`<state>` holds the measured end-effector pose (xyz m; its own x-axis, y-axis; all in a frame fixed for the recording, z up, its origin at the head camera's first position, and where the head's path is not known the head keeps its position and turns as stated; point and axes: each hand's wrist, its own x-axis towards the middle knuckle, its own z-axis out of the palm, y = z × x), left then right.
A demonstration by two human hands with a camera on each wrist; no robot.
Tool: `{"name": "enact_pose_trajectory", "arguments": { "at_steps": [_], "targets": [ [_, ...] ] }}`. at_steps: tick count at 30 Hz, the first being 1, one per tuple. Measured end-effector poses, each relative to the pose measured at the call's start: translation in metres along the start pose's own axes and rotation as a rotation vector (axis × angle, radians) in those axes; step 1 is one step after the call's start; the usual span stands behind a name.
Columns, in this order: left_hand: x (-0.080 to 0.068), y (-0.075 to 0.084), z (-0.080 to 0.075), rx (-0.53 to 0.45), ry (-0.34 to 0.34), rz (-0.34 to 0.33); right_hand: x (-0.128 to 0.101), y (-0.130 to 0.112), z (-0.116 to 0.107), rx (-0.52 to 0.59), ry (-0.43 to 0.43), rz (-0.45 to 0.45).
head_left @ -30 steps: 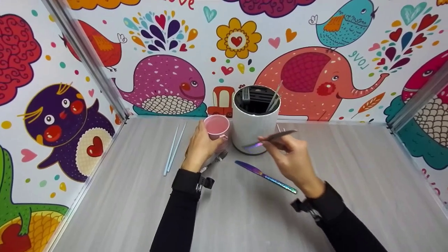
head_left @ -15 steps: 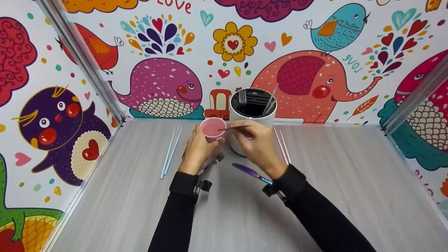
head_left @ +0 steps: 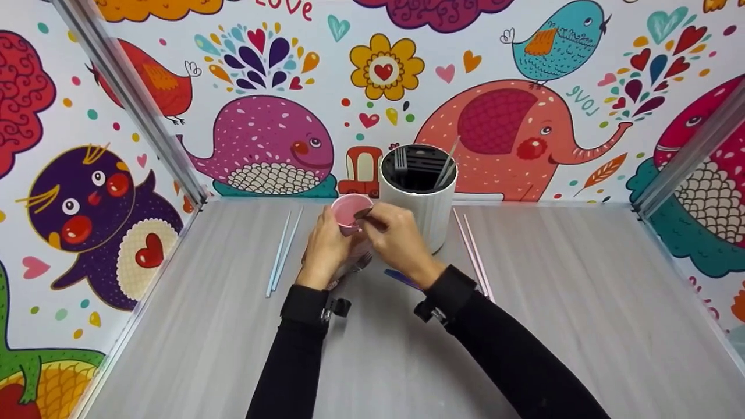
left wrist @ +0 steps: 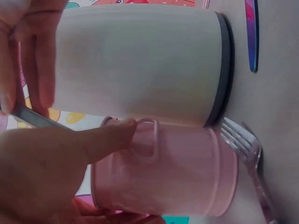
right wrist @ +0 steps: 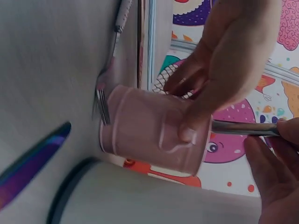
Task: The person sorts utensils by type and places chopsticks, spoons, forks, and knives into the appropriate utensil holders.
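Both hands busy: left hand grips pink cup (upright); right hand pinches utensil.

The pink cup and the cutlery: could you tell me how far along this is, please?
Looks done: some cutlery already stands in the white holder. In hand: the left hand grips the pink cup while the right hand holds a metal utensil at its rim. Left on the table: a fork, an iridescent knife and two pairs of chopsticks.

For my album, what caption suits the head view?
Left hand steadies a pink cup while right hand dips a metal utensil in.
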<state>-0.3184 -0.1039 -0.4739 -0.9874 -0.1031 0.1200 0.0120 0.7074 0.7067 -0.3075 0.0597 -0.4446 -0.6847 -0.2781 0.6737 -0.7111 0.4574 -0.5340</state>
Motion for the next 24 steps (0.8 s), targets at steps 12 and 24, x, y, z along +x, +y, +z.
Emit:
{"name": "enact_pose_trajectory", "arguments": {
  "at_steps": [12,24],
  "targets": [
    [0.0,-0.002,0.0,0.037,0.004,-0.014,-0.004,0.009,0.021,-0.086,-0.064,0.114],
    [-0.002,-0.001,0.001,0.07,-0.011,-0.018,-0.007,0.021,0.035,-0.16,-0.127,0.165]
  ]
}}
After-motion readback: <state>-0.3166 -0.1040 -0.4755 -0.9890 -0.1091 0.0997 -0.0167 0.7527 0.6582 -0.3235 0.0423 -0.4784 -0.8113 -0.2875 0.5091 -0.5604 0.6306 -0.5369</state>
